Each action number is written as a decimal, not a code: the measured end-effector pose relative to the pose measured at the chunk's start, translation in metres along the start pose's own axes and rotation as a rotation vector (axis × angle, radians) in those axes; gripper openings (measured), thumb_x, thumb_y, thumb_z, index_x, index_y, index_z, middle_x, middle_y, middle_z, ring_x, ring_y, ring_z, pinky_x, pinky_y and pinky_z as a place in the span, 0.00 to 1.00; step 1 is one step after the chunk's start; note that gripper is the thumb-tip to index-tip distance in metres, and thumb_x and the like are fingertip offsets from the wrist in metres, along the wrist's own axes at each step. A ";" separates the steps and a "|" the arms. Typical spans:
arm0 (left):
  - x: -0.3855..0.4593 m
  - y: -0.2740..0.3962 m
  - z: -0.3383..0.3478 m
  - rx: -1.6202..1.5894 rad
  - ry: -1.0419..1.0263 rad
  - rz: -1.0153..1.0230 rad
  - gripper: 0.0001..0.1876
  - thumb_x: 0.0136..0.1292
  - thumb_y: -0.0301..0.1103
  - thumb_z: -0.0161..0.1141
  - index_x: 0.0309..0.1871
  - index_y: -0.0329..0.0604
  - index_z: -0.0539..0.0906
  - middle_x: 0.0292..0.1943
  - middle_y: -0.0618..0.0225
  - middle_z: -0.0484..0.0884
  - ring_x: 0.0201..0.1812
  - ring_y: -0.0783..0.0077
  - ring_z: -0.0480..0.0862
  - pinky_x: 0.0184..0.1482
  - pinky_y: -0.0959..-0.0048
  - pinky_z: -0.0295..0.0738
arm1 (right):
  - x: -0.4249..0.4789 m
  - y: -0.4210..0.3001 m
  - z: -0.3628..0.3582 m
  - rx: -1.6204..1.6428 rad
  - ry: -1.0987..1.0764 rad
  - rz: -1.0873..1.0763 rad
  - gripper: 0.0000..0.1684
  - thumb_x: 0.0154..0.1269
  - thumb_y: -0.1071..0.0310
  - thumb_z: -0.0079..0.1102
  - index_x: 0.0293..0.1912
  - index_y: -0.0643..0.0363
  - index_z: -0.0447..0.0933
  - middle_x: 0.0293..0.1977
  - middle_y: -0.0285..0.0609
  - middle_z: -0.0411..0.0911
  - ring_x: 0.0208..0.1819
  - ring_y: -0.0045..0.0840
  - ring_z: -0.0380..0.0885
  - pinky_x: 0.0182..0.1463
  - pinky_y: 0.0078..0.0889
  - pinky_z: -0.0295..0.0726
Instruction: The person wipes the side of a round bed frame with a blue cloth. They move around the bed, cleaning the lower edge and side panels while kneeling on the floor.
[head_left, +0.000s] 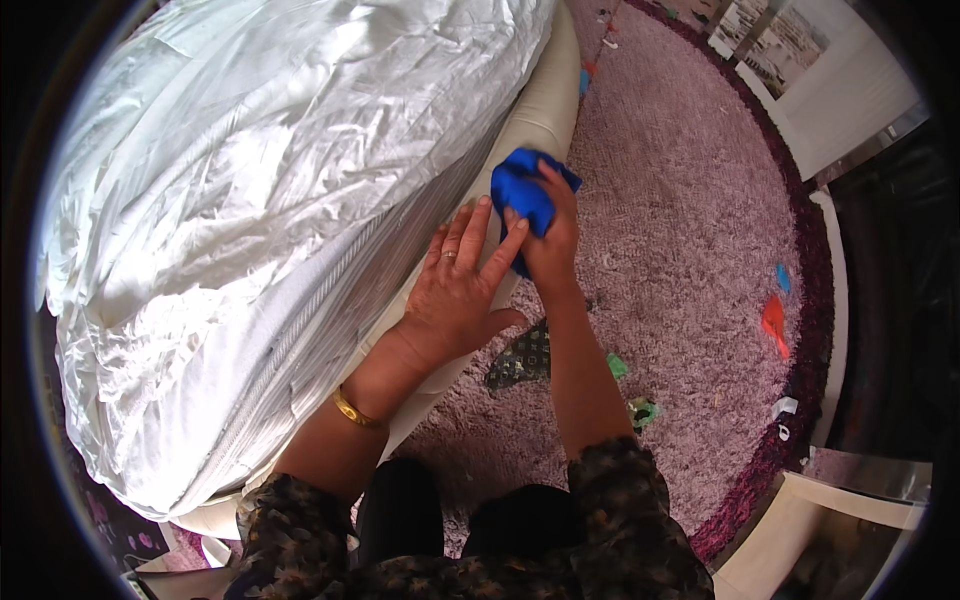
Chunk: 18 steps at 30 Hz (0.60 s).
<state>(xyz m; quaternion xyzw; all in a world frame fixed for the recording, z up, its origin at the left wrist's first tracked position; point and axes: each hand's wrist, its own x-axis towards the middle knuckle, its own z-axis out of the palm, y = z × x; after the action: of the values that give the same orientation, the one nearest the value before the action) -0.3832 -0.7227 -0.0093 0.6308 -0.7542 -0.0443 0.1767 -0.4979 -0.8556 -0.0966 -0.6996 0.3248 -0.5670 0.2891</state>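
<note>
A bunched blue cloth (525, 187) is gripped in my right hand (553, 232), which presses it against the cream padded bed rail (544, 112). Beside it, my left hand (457, 289) lies flat on the same rail with its fingers spread, its index fingertip close to the cloth and the right hand's fingers. A ring and a gold bangle are on the left hand and wrist. Left of the rail lies a mattress (330, 307) with a rumpled white sheet (262, 150) over it.
A pinkish shag rug (675, 225) with a dark purple border runs along the right. Scattered on it are a red scrap (774, 326), a blue scrap (783, 277), green scraps (616, 365) and a dark patterned piece (521, 360). Pale furniture (847, 127) stands at the right edge.
</note>
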 end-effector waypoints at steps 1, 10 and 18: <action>-0.002 -0.003 0.000 0.000 0.012 -0.009 0.61 0.48 0.51 0.80 0.83 0.56 0.54 0.81 0.41 0.45 0.80 0.37 0.52 0.79 0.45 0.51 | -0.003 -0.005 0.003 0.021 -0.026 0.012 0.29 0.53 0.67 0.75 0.56 0.59 0.80 0.66 0.46 0.74 0.70 0.51 0.67 0.73 0.50 0.67; -0.003 -0.002 -0.005 -0.024 0.038 -0.025 0.60 0.46 0.48 0.81 0.82 0.55 0.57 0.81 0.37 0.44 0.80 0.34 0.50 0.78 0.46 0.54 | 0.022 -0.012 -0.002 -0.162 -0.076 -0.149 0.28 0.54 0.60 0.75 0.53 0.61 0.79 0.62 0.47 0.75 0.67 0.57 0.69 0.70 0.55 0.70; -0.006 -0.013 -0.001 -0.106 0.089 -0.053 0.60 0.49 0.53 0.79 0.83 0.56 0.54 0.81 0.38 0.42 0.81 0.35 0.47 0.78 0.43 0.52 | -0.008 -0.039 -0.004 -0.137 -0.284 -0.285 0.28 0.48 0.63 0.75 0.50 0.60 0.82 0.58 0.42 0.80 0.68 0.50 0.71 0.70 0.52 0.70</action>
<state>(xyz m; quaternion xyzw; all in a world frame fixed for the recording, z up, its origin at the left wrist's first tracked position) -0.3696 -0.7192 -0.0136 0.6418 -0.7252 -0.0606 0.2420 -0.4976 -0.8256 -0.0704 -0.8295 0.2162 -0.4743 0.2007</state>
